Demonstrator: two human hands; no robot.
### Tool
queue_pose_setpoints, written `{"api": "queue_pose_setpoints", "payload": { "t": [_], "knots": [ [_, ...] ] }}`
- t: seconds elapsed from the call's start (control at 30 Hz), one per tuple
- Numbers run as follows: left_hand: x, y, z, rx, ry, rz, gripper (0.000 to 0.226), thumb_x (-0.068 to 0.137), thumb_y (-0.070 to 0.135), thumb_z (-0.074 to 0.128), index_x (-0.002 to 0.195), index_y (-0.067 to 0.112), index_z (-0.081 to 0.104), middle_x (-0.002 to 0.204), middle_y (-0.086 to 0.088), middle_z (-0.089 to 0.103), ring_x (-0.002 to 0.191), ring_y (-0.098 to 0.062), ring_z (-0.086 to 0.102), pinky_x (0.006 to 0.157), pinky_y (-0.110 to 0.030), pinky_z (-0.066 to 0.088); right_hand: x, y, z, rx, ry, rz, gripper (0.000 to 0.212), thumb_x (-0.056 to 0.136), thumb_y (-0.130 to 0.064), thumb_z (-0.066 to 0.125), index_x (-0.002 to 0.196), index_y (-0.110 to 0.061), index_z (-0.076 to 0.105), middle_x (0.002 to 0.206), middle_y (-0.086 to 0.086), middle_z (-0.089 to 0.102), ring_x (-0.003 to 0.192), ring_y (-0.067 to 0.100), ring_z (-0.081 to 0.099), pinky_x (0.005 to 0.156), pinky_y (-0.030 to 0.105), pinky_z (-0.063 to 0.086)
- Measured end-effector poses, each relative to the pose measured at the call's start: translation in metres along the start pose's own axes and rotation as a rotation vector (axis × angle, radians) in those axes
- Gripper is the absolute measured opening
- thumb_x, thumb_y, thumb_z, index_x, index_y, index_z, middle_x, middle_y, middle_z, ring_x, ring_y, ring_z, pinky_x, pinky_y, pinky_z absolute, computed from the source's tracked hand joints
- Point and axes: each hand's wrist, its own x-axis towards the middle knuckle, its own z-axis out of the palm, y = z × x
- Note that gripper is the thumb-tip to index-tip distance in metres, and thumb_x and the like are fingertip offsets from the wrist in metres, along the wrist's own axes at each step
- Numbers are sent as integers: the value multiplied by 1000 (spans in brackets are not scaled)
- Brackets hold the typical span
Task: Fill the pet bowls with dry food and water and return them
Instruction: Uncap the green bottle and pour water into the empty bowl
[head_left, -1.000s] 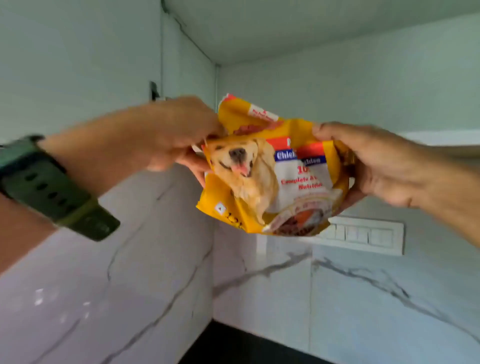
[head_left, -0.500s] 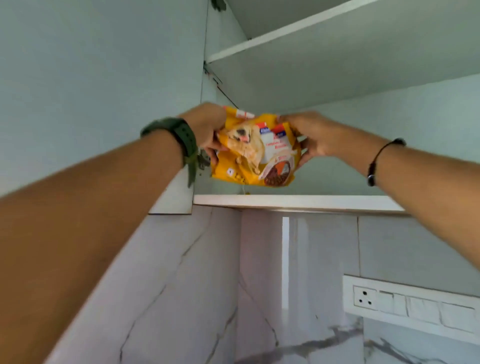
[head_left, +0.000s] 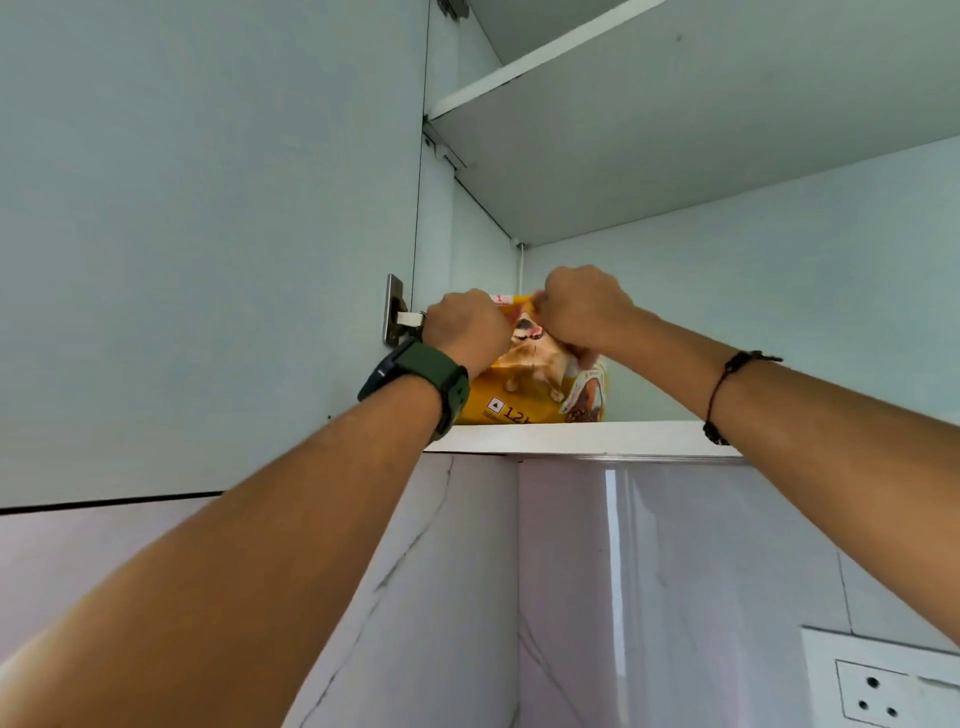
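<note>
Hands meet at the top of a yellow dog food bag (head_left: 524, 400) that stands on the lowest shelf (head_left: 582, 437) of an open wall cabinet. The left hand (head_left: 465, 332) is curled over the bag's upper left edge, knuckles toward the camera, and the right hand (head_left: 584, 309) is curled over the upper right part, its fingers tucked down against the front of the pack. Both hold the bag's top; the fingertips themselves are mostly hidden behind the knuckles. The bag sits at the left end of the shelf, close to the cabinet's side wall, with a printed dog and a bowl of kibble showing on its front between and below the hands.

A dark green watch (head_left: 415, 376) wraps the left wrist, and a thin black cord bracelet (head_left: 724, 389) circles the right wrist. To the left, the open cabinet door (head_left: 208, 234) hangs on a metal hinge (head_left: 397, 317) just beside the left hand. A second shelf (head_left: 675, 130) spans the cabinet higher up. Below the cabinet runs a glossy marble-patterned wall (head_left: 649, 597), and a white wall socket (head_left: 883, 691) sits at the lower right corner of the view.
</note>
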Motion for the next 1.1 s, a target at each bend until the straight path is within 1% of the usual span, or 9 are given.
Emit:
{"api": "queue_pose_setpoints", "payload": {
  "t": [0.1,0.2,0.3,0.37,0.47,0.6,0.7,0.77,1.1],
  "knots": [
    [5,1,2,-7,-19,-39,32,97,29,44,111,4,58,118,-15,62,107,-31,60,75,-31,44,0,-11,-14,250,-231,148,50,95,-47,42,75,-3,55,61,15,67,63,30,70,60,33,57],
    [3,-1,9,-6,-80,-33,29,97,20,42,116,5,57,125,-16,59,115,-31,56,84,-33,44,7,-17,-5,139,-409,129,37,97,-26,46,106,8,56,99,25,66,80,35,69,73,41,59],
    [1,-7,29,-51,-161,-51,30,96,22,43,118,6,56,127,-15,57,116,-32,55,89,-33,45,3,-17,9,-23,-499,108,23,95,-8,41,93,8,58,95,21,63,92,35,65,77,37,55],
    [-4,-8,35,-123,-256,-34,31,96,27,44,117,7,57,123,-14,60,111,-31,58,91,-34,47,-3,-16,15,-103,-485,124,20,94,-3,40,88,3,58,94,15,60,108,33,60,84,34,48],
    [0,5,45,-193,-448,62,39,97,35,42,120,6,56,119,-12,61,108,-31,60,95,-38,49,-1,-3,18,-282,-412,88,33,99,-9,35,125,3,51,130,16,54,117,30,54,84,29,42],
    [5,0,45,-214,-590,26,43,90,40,52,120,10,59,116,-11,64,104,-31,63,95,-41,51,-2,-7,19,-246,-456,91,45,102,-25,28,143,-7,33,141,10,45,118,29,50,97,33,39],
    [-6,6,31,-306,-594,19,35,87,21,62,118,6,59,112,-11,61,100,-27,60,88,-34,49,-19,-6,-8,-178,-499,74,46,100,-16,34,144,0,28,135,6,42,107,26,45,104,34,33],
    [-12,13,20,-312,-505,32,35,88,14,59,121,4,56,123,-13,59,109,-29,57,91,-36,48,-24,7,-26,-198,-475,92,46,101,-26,36,139,-1,38,146,11,38,125,28,44,103,34,34],
    [-61,131,-43,-277,-386,184,43,92,20,52,130,2,42,129,-21,48,109,-37,52,89,-38,47,-74,125,-163,-369,-303,362,65,99,-46,31,146,-2,23,154,13,26,138,30,31,107,36,30]
  ]
}}
